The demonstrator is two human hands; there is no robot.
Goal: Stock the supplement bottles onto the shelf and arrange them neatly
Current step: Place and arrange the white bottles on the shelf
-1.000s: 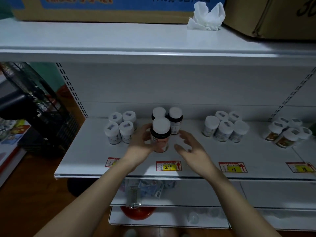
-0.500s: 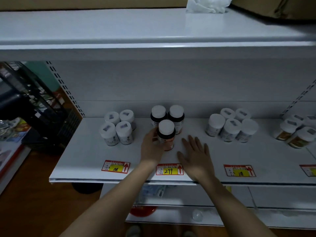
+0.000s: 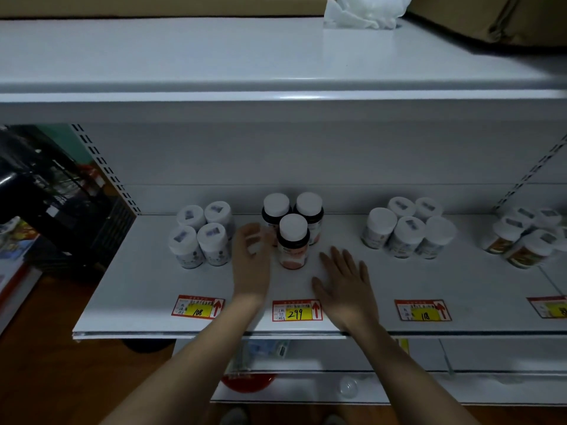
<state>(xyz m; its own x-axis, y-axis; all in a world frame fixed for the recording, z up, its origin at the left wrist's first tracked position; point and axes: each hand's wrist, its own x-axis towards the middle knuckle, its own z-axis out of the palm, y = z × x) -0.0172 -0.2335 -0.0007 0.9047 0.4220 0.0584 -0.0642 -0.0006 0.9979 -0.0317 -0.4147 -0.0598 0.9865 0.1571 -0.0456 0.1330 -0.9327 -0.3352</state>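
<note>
Between the two hands, on the white shelf [image 3: 147, 289], a dark supplement bottle [image 3: 293, 242] with a white cap is standing upright — free of both hands, apart from each. The left hand [image 3: 252, 265] is hovering just beside its left flank, fingers blurred and loosely spread, grasping nothing. The right hand [image 3: 345, 283] is lying flat on the shelf surface to the bottle's right, fingers straight and relaxed, also empty. Just beyond the fingertips, two more dark bottles [image 3: 308, 214] are standing side by side behind the front one, the three forming a tight triangle. Left of the left hand, a cluster of four white bottles [image 3: 202, 237] is sitting close together; well to the right of the right hand, another group of white bottles [image 3: 408, 231] is standing, and a further group with orange labels [image 3: 526, 237] is sitting near the frame edge. Nearer than the hands — along the shelf's front edge — a price tag [image 3: 296, 310] reading 299 is lying between the two wrists.
</note>
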